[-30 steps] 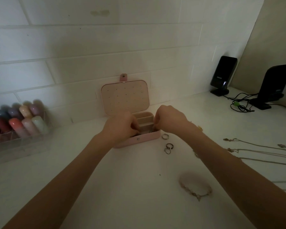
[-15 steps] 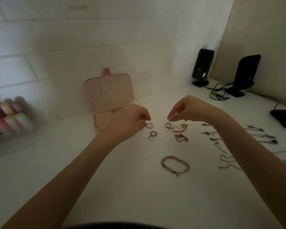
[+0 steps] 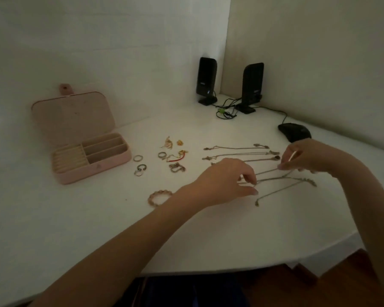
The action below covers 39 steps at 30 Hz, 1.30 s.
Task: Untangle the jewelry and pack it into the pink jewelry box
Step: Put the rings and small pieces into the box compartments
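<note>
Pink jewelry box (image 3: 91, 158) sits open at the left of the white counter (image 3: 75, 218), lid tilted back against the wall. Both arms reach in from below, stretched over the thin chains (image 3: 237, 154) laid out on the right. Left hand (image 3: 225, 180) hovers palm down, fingers curled, thumb and forefinger closing on a chain (image 3: 273, 179). Right hand (image 3: 308, 155) is raised just beyond it, fingertips pinching the same chain's far end. Rings (image 3: 138, 158) lie just beside the box, and a beaded bracelet (image 3: 159, 197) rests near the left wrist.
</note>
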Available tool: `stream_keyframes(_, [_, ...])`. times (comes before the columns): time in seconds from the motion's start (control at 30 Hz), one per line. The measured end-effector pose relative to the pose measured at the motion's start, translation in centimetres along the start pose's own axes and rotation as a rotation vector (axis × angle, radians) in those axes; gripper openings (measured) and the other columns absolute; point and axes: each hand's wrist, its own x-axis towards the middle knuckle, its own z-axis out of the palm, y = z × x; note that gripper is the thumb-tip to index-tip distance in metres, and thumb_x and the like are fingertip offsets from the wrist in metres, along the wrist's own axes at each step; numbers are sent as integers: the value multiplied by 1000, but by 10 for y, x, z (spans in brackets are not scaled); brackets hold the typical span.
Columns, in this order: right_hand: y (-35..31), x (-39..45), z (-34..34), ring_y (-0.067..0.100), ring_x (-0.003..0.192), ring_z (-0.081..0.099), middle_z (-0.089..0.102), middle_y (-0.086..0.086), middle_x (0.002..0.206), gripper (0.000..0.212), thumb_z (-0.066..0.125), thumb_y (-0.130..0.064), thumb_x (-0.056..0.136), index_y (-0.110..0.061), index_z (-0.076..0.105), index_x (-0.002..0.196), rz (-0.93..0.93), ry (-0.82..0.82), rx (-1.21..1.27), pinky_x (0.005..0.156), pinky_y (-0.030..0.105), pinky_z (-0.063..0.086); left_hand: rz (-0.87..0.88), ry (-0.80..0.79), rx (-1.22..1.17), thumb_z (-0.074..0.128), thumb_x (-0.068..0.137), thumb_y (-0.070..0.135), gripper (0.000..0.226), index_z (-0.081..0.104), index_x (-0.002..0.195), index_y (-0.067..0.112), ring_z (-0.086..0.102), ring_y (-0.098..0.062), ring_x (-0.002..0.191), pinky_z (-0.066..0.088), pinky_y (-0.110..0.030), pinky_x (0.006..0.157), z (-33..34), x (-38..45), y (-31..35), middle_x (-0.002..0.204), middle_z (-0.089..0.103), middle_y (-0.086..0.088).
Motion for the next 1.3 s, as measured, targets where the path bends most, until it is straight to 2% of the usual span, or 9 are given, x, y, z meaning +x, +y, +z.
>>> stream_keyframes(0.23, [65, -19, 2, 11, 76, 52, 55, -2, 87, 16, 79, -22, 77, -16, 68, 87, 49, 148, 155, 67, 28, 42, 33, 38, 144, 61, 92, 35, 39, 61, 124, 14, 46, -21, 121, 35, -31, 101, 54, 51, 40, 125, 58, -5])
stream_keyframes(0.33, [74, -21, 9, 11, 74, 52, 58, -1, 84, 12, 78, -23, 79, -18, 67, 80, 5, 116, 134, 61, 21, 39, 33, 49, 183, 61, 92, 30, 26, 66, 111, 12, 50, -22, 109, 41, -32, 92, 64, 60, 45, 111, 61, -6])
stream_keyframes(0.47, [79, -17, 14, 8, 76, 54, 62, -4, 83, 11, 73, -24, 84, -17, 66, 81, -70, 176, 121, 68, 24, 41, 21, 61, 146, 57, 94, 21, 15, 60, 96, 7, 51, -20, 92, 42, -32, 82, 68, 56, 45, 98, 56, -6])
stream_keyframes(0.6, [77, -22, 13, 12, 75, 67, 71, 0, 83, 12, 65, -20, 90, -9, 60, 89, -106, 286, 516, 63, 22, 49, 12, -13, 128, 55, 96, 21, 12, 56, 93, 10, 44, -13, 83, 36, -24, 75, 59, 44, 39, 93, 47, 2])
stream_keyframes(0.73, [56, -34, 7, 11, 79, 72, 75, -1, 83, 9, 64, -15, 91, -8, 58, 90, -247, 239, 800, 70, 23, 56, -54, -172, 89, 62, 91, 24, 12, 57, 84, 16, 48, -9, 75, 34, -16, 62, 38, 34, 34, 86, 53, 5])
stream_keyframes(0.8, [43, -38, 2, 14, 79, 71, 75, 2, 84, 7, 64, -10, 90, -7, 57, 91, -324, 211, 874, 75, 26, 57, -103, -161, 0, 68, 87, 25, 10, 62, 81, 18, 54, -6, 75, 39, -11, 62, 24, 31, 32, 81, 59, 9])
stream_keyframes(0.93, [18, -43, -5, 18, 79, 70, 74, 6, 84, 5, 62, -6, 90, -9, 59, 91, -438, 116, 932, 76, 27, 58, -170, 155, -234, 67, 88, 22, 16, 64, 103, 20, 61, -4, 91, 45, -8, 77, -4, 33, 29, 96, 65, 10])
stream_keyframes(1.1, [-14, -42, -4, 14, 77, 69, 72, 4, 83, 5, 61, -8, 91, -13, 62, 93, -497, 36, 961, 73, 26, 55, -189, 63, -589, 54, 97, 23, 31, 59, 126, 15, 61, -8, 113, 44, -30, 103, -18, 38, 38, 119, 67, 2])
stream_keyframes(1.3, [-47, -38, -7, 19, 85, 71, 73, 8, 90, 11, 58, -5, 93, -8, 64, 101, -542, 58, 978, 75, 25, 56, -219, 120, -837, 53, 97, 11, 31, 56, 127, 5, 69, -20, 101, 49, -31, 98, -32, 27, 32, 104, 72, -12])
